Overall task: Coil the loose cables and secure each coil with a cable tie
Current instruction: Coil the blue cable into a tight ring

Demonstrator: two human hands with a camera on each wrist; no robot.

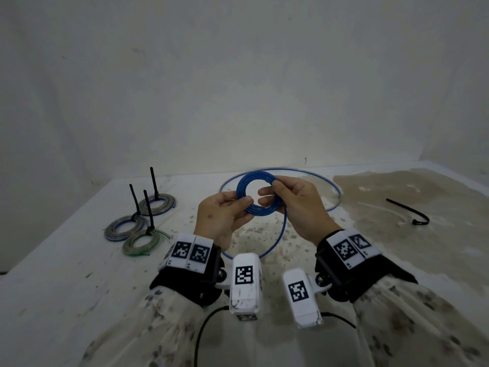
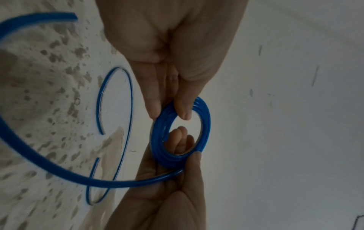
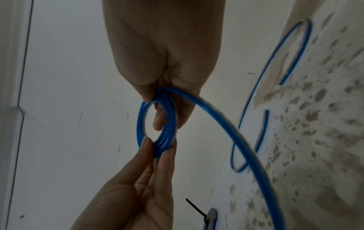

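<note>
Far left on the table [image 1: 66, 274], three tied coils [image 1: 137, 223] done; both hands' fingers [image 1: 244, 201] pinch blue coil [image 1: 258, 193], half-wound, spare tie [image 1: 408, 211] waiting.

stained white table [image 1: 344, 260], bare white wall [image 1: 238, 75]

Your head camera looks forward and down from above your wrists, taking in the whole table [image 1: 79, 287] and the wall behind it. Your left wrist camera sits close behind your left hand [image 2: 173, 51], facing along the fingers. Your right wrist camera does the same behind your right hand [image 3: 163, 46]. All three share the blue coil [image 1: 260, 193] and the loose blue cable [image 1: 280, 235] on the table.
</note>
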